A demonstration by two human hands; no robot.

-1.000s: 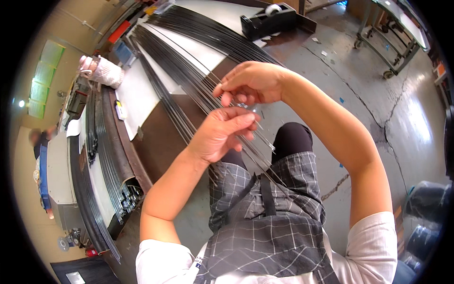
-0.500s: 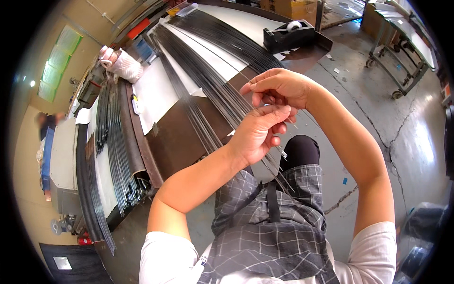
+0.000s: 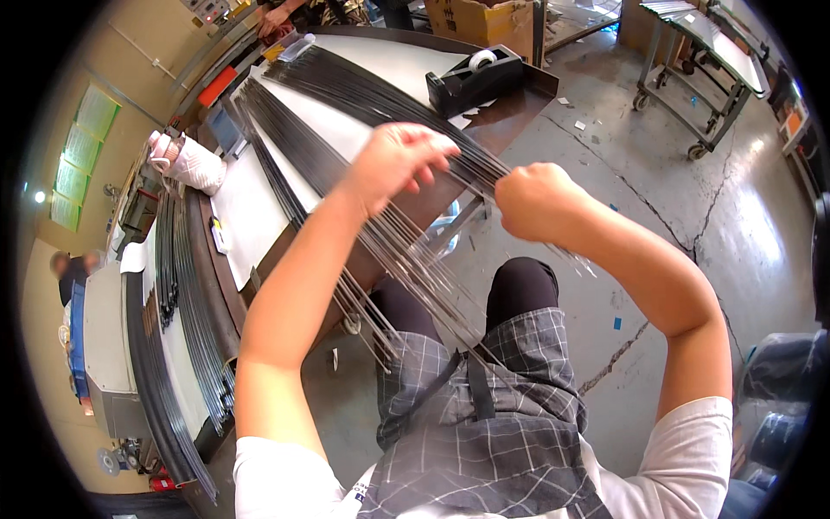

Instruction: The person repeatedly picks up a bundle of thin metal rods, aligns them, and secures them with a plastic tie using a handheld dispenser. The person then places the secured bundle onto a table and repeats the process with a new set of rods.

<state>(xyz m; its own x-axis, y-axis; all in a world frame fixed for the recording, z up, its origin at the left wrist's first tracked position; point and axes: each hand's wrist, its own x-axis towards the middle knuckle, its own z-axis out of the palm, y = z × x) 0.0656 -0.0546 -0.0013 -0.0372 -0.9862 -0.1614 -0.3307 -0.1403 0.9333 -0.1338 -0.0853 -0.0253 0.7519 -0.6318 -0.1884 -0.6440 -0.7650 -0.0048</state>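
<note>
Long, thin dark metal rods lie in fanned bundles, a middle bundle [image 3: 298, 130] and a far bundle [image 3: 363, 93], with loose ends jutting over the near edge toward my lap. Above the middle bundle is my left hand [image 3: 393, 164], blurred a little, its fingers stretched and apart with nothing seen in them. My right hand [image 3: 536, 203] is a fist over the near end of the far bundle. Rod tips show just below that fist; whether it grips any of them is hidden. A narrower bundle [image 3: 272, 169] lies to the left.
A black tape dispenser [image 3: 475, 82] stands on the table's far right corner. More rods [image 3: 194, 320] lie on the left bench, near a wrapped pink bottle [image 3: 190, 163]. A wheeled cart [image 3: 705, 86] is at far right. Another person's hand [image 3: 275, 19] shows at the top.
My hands, together at a thin rod before, have parted. The left moved up and left, its fingers opening; the right went down to the far bundle and closed. The view has shifted a little.
</note>
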